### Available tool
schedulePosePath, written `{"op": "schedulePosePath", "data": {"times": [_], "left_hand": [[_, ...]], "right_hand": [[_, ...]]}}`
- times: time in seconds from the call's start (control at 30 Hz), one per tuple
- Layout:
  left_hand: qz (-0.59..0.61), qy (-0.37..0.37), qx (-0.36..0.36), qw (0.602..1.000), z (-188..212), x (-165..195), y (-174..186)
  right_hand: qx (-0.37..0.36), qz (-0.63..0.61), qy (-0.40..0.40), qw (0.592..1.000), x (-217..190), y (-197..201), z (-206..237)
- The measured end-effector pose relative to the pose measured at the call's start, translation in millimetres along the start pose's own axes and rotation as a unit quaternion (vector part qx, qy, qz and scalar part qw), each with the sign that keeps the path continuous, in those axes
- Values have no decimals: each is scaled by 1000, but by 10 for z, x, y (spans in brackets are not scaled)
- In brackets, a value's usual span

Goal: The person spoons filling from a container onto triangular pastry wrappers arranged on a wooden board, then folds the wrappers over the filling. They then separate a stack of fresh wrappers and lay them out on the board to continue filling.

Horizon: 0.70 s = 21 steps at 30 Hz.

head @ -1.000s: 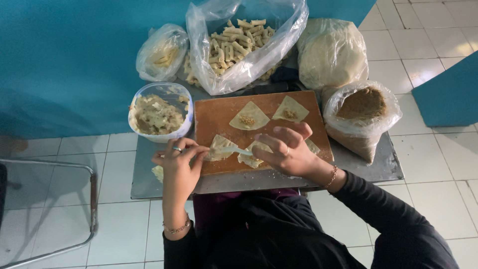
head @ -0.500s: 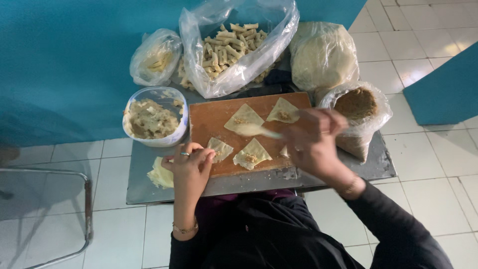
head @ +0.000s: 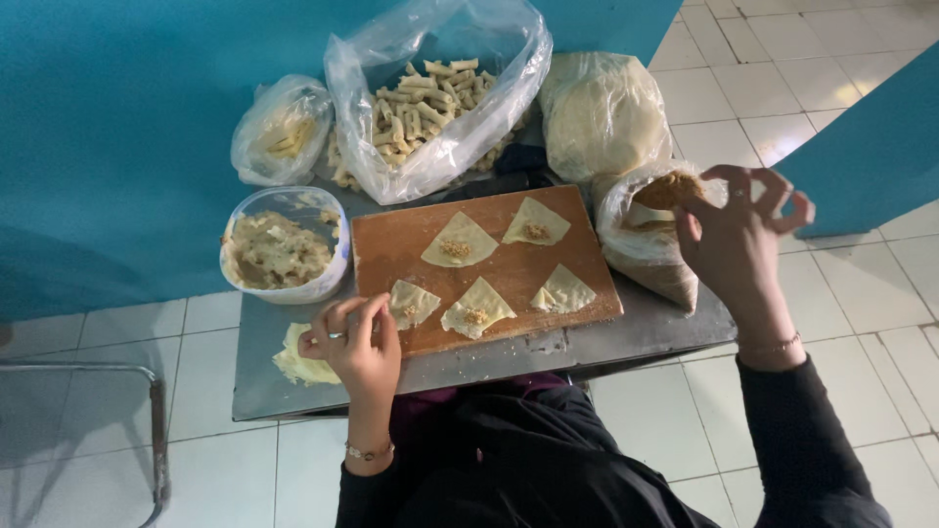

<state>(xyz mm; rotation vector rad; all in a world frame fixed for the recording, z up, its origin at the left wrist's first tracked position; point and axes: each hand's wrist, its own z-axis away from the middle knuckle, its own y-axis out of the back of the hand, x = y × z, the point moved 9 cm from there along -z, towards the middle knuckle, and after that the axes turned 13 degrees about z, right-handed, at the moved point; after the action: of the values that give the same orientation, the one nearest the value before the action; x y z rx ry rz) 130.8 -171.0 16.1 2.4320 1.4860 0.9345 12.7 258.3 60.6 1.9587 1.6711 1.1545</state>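
Several triangular dough wrappers, each with a dab of brown filling, lie on a wooden cutting board (head: 391, 244). My left hand (head: 352, 342) rests at the board's front left corner, its thumb and forefinger pinching the edge of the nearest wrapper (head: 413, 303). My right hand (head: 743, 240) is at the mouth of an open plastic bag (head: 646, 259) to the right of the board. Its thumb and forefinger pinch the brown filling (head: 670, 188) while the other fingers are spread.
The board sits on a small metal table (head: 489, 362). A stack of wrappers (head: 293, 362) lies by my left hand. A plastic bowl of pale paste (head: 279, 254) stands to the left. Behind are a large bag of rolled pastries (head: 430, 98), a small bag (head: 279, 132) and a dough bag (head: 602, 112). A chair frame (head: 147, 391) stands to the left.
My right hand has left the board, where it laid down a wrapper, and moved right into the filling bag. My left hand has stayed at the front left wrapper.
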Motion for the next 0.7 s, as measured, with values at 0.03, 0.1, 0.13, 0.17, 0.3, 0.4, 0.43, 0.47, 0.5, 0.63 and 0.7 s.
{"op": "schedulePosePath", "data": {"times": [0.03, 0.1, 0.13, 0.17, 0.3, 0.4, 0.43, 0.47, 0.5, 0.63, 0.7], "left_hand": [[-1, 2, -2, 1000, -3, -7, -3], [6, -2, -1, 1000, -5, -4, -3], [10, -4, -2, 1000, -4, -1, -5], [14, -4, -3, 1000, -4, -1, -3], [29, -1, -10, 1000, -10, 1, 7], [33, 2, -17, 999, -25, 1, 21], [32, 3, -19, 999, -33, -1, 26], [32, 4, -23, 999, -44, -4, 27], [32, 6, -28, 999, -54, -14, 32], [86, -13, -37, 996, -102, -2, 77], [95, -38, -60, 993, -133, 20, 65]], "right_hand": [[-1, -35, -2, 999, 3, -139, 4], [-16, -110, -16, 994, 131, -386, 23], [-25, -137, -25, 990, 213, -496, 31], [-37, -144, -38, 988, 307, -602, 34], [-47, -171, -53, 983, 678, -732, 86], [-92, -202, -123, 967, 940, -734, 175], [-97, -225, -136, 960, 982, -694, 197], [-102, -249, -149, 952, 1010, -646, 223], [-107, -273, -161, 943, 1011, -606, 224], [-87, -271, -69, 956, 748, -306, 54], [-88, -290, -35, 952, 456, -234, -81]]}}
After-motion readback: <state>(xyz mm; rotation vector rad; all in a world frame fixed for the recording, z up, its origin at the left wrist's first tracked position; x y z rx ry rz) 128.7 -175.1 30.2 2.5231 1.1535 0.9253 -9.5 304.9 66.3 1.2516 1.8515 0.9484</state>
